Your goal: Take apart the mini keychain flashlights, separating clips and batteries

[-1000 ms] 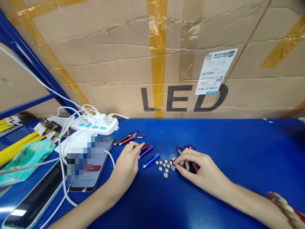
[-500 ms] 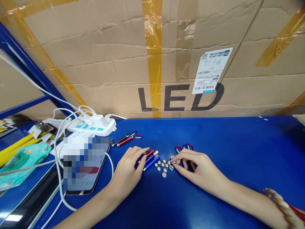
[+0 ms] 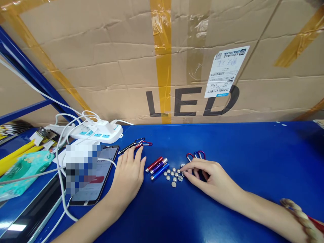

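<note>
My left hand (image 3: 128,173) reaches over the table with its fingers stretched out. Its fingertips are at a red metal pen light (image 3: 139,145) with a carabiner clip, partly covering it. Alongside lies a black pen light (image 3: 126,148). Red (image 3: 154,164), purple (image 3: 158,165) and blue (image 3: 160,171) metal tubes rest side by side between my hands. Several silver button cells (image 3: 173,184) are scattered right of them. My right hand (image 3: 209,175) is pinched at the edge of this group; small silvery pieces show by its fingertips, but what it grips is unclear. Carabiner clips (image 3: 199,155) lie behind its fingers.
A phone (image 3: 105,182), partly blurred out, lies at the left beside a white power strip (image 3: 111,137) with tangled white cables (image 3: 60,168). A large cardboard box (image 3: 121,67) marked LED stands along the back of the blue table (image 3: 162,216). Yellow items (image 3: 17,157) lie far left.
My left hand has moved left and away from the three coloured tubes, and its fingers have straightened over the red pen light. My right hand has stayed nearly still.
</note>
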Demonstrator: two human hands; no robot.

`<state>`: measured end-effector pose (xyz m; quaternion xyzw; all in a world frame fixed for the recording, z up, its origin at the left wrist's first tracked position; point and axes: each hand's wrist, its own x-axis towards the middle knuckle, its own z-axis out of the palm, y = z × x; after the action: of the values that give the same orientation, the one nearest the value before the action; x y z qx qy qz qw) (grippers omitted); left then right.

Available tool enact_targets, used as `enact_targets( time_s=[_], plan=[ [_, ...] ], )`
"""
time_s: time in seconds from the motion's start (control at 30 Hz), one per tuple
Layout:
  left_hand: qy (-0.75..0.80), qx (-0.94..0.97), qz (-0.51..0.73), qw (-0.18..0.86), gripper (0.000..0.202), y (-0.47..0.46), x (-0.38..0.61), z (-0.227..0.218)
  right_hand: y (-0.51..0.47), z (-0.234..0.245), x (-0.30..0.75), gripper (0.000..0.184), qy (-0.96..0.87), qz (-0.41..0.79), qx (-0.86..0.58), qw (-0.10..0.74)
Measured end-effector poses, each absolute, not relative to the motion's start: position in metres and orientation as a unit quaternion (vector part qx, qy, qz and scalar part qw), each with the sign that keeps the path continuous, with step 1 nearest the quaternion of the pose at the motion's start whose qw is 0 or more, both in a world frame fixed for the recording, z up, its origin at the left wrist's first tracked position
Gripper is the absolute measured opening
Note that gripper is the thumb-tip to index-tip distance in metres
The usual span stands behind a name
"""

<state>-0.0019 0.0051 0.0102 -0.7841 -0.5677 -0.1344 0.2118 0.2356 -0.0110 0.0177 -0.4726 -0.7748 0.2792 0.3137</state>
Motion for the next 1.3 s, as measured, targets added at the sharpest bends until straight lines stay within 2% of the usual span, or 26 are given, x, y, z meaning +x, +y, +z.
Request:
enact_targets(
  time_s=[0.3,0.37,0.5,0.63,0.93,1.3],
  plan=[
    [-0.571,-0.764,-0.071,0.292,0.034,0.008,-0.011,0.007,-0.012,0.017,0.236,0.017,-0.749,0.307,-0.468,0.354],
    [-0.569,-0.766,-0.067,0.293,0.033,0.009,-0.011,0.006,-0.013,0.019,0.236,0.02,-0.713,0.362,-0.472,0.371],
    [-0.577,-0.756,-0.069,0.3,0.035,0.01,-0.011,0.004,-0.014,0.023,0.233,0.035,-0.578,0.557,-0.454,0.387],
    [-0.564,-0.768,-0.076,0.294,0.036,0.011,-0.011,0.005,-0.012,0.026,0.233,0.031,-0.477,0.646,-0.423,0.42],
    [-0.56,-0.782,-0.077,0.265,0.034,0.009,-0.008,0.007,-0.01,0.027,0.237,0.026,-0.414,0.681,-0.426,0.428],
    [-0.545,-0.816,-0.152,0.118,0.045,0.009,-0.007,0.003,-0.011,0.023,0.237,0.021,-0.423,0.685,-0.413,0.425]
  ],
)
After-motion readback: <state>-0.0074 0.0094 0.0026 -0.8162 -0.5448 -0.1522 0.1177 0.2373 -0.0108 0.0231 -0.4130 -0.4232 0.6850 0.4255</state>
